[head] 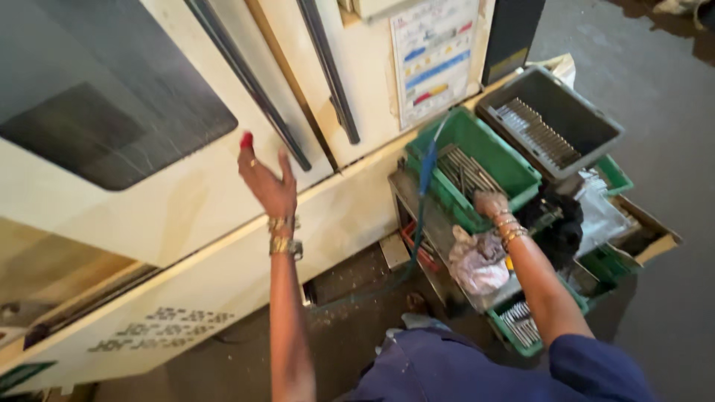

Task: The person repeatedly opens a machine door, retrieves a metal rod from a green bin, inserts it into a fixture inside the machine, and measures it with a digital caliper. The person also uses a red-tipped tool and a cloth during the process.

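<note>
Blue sleeves closest to camera. Left hand [267, 184] is up by the cream machine door [149, 193], fingers spread, holding nothing, short of the dark bar handle [249, 78]. Right hand [489, 203] rests on the green crate [514, 160] of metal rods [465, 171], fingers curled; can't tell if gripping. Door looks shut, so loading looks not begun.

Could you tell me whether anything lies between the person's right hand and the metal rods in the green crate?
Nothing visible does. The right hand rests at the near rim of the green crate, and the metal rods lie just beyond its fingers in the open. A blue hose crosses the crate's left edge, beside the hand rather than ahead of it.
</note>
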The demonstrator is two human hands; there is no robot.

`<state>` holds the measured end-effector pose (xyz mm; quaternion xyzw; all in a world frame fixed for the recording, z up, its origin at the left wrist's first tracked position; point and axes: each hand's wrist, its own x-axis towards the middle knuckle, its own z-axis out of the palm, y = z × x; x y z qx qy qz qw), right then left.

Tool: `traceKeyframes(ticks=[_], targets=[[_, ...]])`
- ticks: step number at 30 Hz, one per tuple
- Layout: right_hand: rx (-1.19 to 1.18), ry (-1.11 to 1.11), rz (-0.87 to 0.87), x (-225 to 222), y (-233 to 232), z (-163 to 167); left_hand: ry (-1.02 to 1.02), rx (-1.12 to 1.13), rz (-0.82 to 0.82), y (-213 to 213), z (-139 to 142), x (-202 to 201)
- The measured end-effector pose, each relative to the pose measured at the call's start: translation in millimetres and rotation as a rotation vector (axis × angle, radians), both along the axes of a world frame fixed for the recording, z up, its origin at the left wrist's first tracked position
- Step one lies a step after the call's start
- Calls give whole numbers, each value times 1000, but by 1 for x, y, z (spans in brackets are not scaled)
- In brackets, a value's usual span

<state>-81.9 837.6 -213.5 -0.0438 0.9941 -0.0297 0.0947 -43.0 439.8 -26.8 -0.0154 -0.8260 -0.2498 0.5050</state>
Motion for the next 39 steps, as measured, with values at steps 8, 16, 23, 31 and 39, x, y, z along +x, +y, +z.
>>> traceKeyframes(ticks=[8, 16, 23, 31, 39], targets=[[6, -37, -65, -59, -2, -24, 61, 423, 298, 14, 28, -165], [-36, -247, -291, -109, 11, -67, 156, 530, 316, -16, -32, -211], [1, -295, -248, -124, 10, -92, 226, 547, 366, -44, -36, -211], [163, -76, -332, -123, 4, -98, 282, 545, 391, -94, -28, -192], [227, -131, -321, -125, 7, -112, 390, 357, 383, -170, -30, -159]])
